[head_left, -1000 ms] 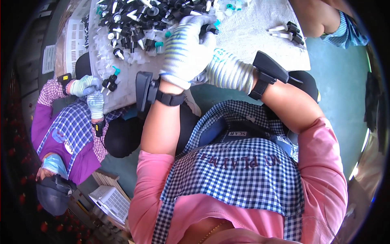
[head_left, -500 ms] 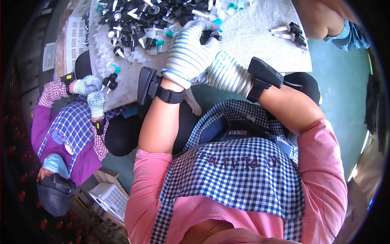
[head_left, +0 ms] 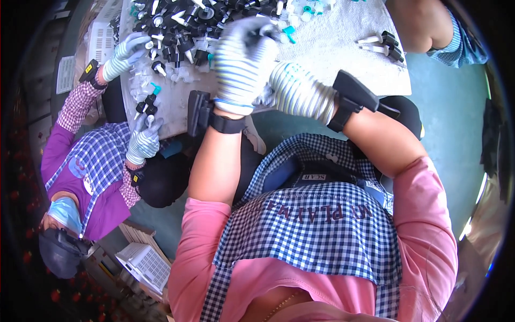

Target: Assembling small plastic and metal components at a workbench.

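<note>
My left hand (head_left: 244, 67), in a striped knit glove, is raised over the near edge of a pile of pump heads (head_left: 206, 16). Its fingers are bent and blurred, closed around something dark that I cannot make out. Close against its right side is my right hand (head_left: 301, 92), gloved the same way. That hand's fingers curl inward and are partly hidden behind my left hand, so what they hold does not show. The pile mixes black, white, clear and teal parts. A teal pump head (head_left: 289, 33) lies just right of my left fingers.
Several black pump heads with white stems (head_left: 383, 45) lie apart on the white table (head_left: 332, 45). At left a co-worker (head_left: 91, 172) in a checked apron reaches to the table, near a small black-and-teal group (head_left: 147, 103). A white crate (head_left: 147, 263) stands lower left. Another person's arm (head_left: 421, 24) is upper right.
My left hand has shifted slightly left, its fingers drawing back from the black part beside them. My right hand has barely moved. The co-worker's hands have separated, one reaching up to the pile.
</note>
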Tool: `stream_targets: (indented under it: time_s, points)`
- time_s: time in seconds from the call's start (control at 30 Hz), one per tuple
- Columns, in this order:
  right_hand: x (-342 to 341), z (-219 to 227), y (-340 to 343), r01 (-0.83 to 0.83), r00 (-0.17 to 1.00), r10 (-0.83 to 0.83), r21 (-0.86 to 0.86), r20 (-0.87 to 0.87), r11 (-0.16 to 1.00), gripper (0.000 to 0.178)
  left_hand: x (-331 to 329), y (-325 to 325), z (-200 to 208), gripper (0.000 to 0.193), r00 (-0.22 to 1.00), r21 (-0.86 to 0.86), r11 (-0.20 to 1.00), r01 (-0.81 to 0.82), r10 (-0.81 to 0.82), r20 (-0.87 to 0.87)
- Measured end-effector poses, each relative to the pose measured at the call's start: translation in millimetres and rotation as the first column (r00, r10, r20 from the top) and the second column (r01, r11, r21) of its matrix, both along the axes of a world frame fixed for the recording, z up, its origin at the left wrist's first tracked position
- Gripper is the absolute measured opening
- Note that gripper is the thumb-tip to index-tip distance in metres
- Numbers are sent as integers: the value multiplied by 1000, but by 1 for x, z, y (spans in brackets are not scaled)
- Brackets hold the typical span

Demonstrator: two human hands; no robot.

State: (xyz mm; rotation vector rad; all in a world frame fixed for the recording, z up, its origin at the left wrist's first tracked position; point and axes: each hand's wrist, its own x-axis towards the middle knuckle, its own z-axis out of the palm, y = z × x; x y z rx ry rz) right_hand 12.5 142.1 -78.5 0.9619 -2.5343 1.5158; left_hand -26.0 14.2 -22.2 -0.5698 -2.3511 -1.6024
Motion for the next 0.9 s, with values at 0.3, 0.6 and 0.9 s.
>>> stream_targets:
  time_s: [0.3,0.6,0.9]
  points:
    - [-43,34,74,370,918,-397,412,-22,833,28,-5,-27,10,29,902,612,758,-227,-73,425]
    - [-43,48,69,456,856,-374,181,-355,871,49,1,-21,-2,29,811,471,870,-143,-170,560]
    - [-37,42,53,164,986,-162,-189,25,968,42,-2,-19,0,23,805,427,901,-81,-193,560]
